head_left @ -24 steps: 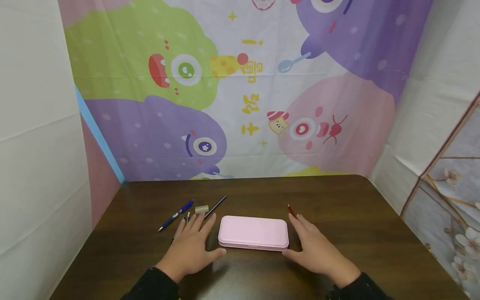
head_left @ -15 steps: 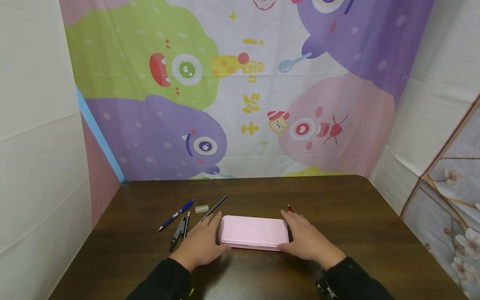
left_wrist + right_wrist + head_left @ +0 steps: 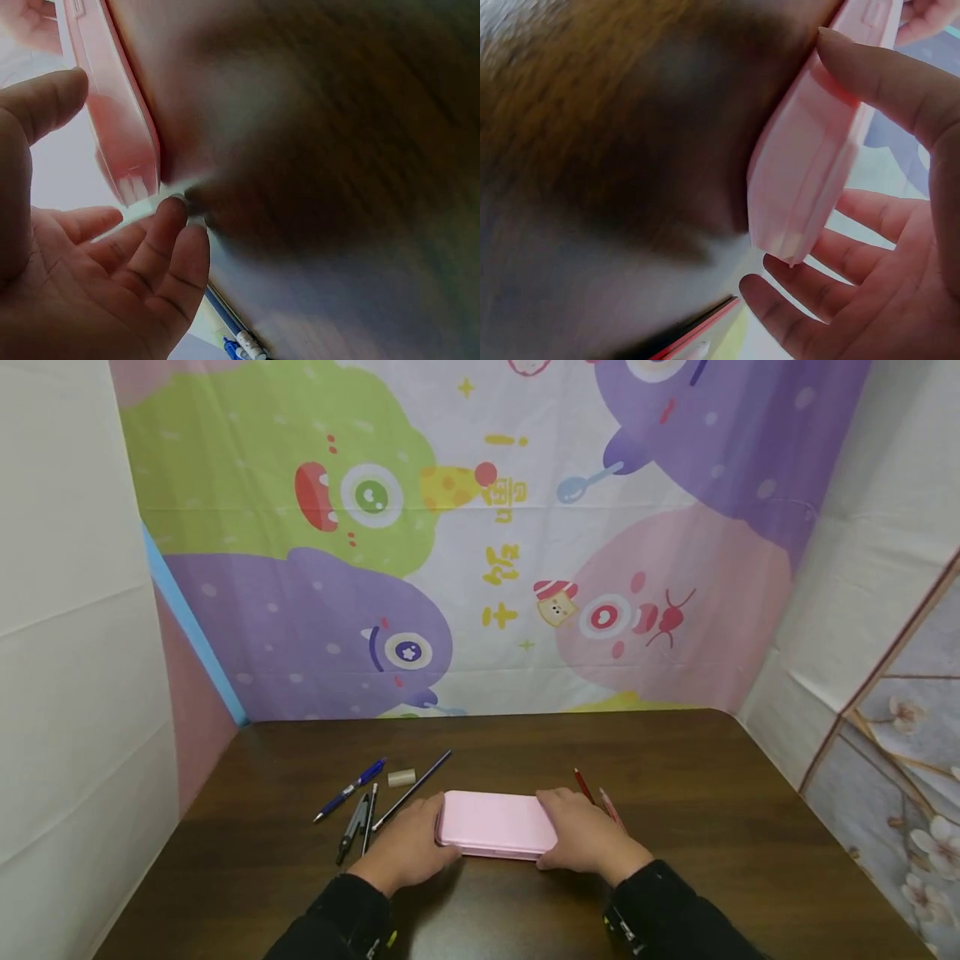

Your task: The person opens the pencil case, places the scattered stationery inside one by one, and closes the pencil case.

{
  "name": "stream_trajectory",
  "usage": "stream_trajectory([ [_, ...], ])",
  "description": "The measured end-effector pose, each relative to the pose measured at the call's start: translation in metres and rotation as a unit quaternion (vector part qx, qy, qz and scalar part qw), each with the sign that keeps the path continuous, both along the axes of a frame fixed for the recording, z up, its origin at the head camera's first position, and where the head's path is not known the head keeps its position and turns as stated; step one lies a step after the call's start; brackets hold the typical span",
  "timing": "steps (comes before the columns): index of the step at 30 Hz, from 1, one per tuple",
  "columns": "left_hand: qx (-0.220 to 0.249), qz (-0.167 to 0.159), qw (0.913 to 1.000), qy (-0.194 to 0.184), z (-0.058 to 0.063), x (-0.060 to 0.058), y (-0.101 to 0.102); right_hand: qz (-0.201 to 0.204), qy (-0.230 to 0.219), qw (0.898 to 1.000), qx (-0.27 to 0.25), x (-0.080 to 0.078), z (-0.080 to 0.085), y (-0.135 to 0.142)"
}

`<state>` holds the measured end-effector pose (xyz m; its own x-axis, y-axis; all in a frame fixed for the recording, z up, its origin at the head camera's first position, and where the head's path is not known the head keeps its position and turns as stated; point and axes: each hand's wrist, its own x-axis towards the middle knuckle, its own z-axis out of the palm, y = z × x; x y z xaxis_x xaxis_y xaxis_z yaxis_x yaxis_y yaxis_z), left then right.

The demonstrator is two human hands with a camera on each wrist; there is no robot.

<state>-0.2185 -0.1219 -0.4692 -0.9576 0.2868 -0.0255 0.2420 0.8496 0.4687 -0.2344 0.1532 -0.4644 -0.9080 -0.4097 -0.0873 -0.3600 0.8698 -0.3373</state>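
A pink, round-cornered pencil case [image 3: 495, 823] lies closed on the brown table, long side towards me. My right hand [image 3: 588, 835] grips its right end; the thumb lies along the front side and the fingers reach behind. At the left end my left hand [image 3: 408, 843] is spread around the corner, its thumb near the front edge. In the left wrist view the loosely bent fingers [image 3: 172, 255] stand apart from the case [image 3: 124, 127]. The right wrist view has the thumb [image 3: 885, 79] across the side of the case [image 3: 802, 165]. Part of the far edge is hidden.
Left of the case lie a blue pen [image 3: 350, 791], a grey compass [image 3: 352, 831], a thin black-and-white pencil [image 3: 370, 818], an eraser [image 3: 401, 777] and a dark blue pencil [image 3: 412, 791]. To the right are a red pencil [image 3: 583, 785] and a pinkish one [image 3: 611, 808].
Both hands have moved inward to the ends of the case. The right hand now covers its right end. More of the compass and the right-hand pencils shows. The case has hardly moved.
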Motion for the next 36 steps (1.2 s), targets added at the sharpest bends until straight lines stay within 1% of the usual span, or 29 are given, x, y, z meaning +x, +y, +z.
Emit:
stream_trajectory([
  [3,0.012,-0.016,0.9998,0.007,0.0,0.0,0.0,-0.004,-0.004,1.0,-0.002,-0.001,0.0,-0.003],
  [7,0.012,-0.029,0.9995,-0.001,0.002,-0.001,0.001,0.001,0.006,1.0,0.01,-0.002,0.0,-0.004],
  [11,0.006,-0.032,0.9995,-0.007,0.004,-0.002,0.002,0.016,0.021,0.999,0.019,-0.003,0.002,-0.002],
  [14,0.003,-0.029,0.9996,-0.004,0.005,-0.001,0.002,0.026,0.029,0.999,0.011,-0.002,0.003,0.0],
  [17,0.009,-0.024,0.9997,0.0,0.005,0.002,0.001,0.032,0.03,0.999,-0.006,0.001,0.003,0.003],
  [23,0.04,-0.009,0.9992,-0.002,0.004,0.015,0.0,0.034,0.016,0.998,-0.059,0.009,0.002,0.01],
  [27,0.059,0.001,0.9983,0.003,0.002,0.024,0.0,0.033,0.019,0.995,-0.09,0.016,0.0,0.012],
  [31,0.067,0.019,0.9974,0.02,0.002,0.034,-0.002,0.03,0.035,0.992,-0.118,0.025,-0.002,0.014],
  [36,0.086,0.045,0.994,0.051,0.001,0.054,-0.005,0.031,0.05,0.986,-0.155,0.037,-0.002,0.018],
])
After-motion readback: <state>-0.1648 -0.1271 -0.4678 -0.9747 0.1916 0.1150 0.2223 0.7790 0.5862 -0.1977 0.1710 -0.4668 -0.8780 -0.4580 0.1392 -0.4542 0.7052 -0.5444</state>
